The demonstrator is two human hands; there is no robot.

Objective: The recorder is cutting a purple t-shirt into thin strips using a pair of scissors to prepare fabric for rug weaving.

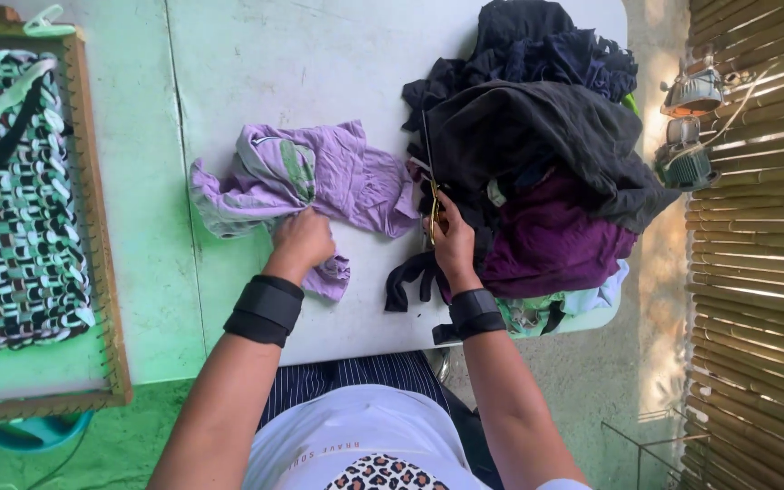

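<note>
Hands grip — left (pixel 301 238) lilac shirt (pixel 319 177), right (pixel 454 238) scissors (pixel 431 195).

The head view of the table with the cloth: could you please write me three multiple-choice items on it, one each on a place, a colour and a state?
1. Where does the woven mat in its wooden frame lie?
A. at the left edge
B. under the dark pile
C. on the person's lap

2. What colour is the garment under the left hand?
A. red
B. lilac
C. yellow

3. What is the right hand doing?
A. resting flat and empty
B. holding scissors
C. raised off the table

Answers: 1 A, the frame sits far left, apart from the pile of dark clothes. 2 B, it is pale purple with a green patch. 3 B, the fingers close round yellow-handled scissors at the pile's edge.
</note>
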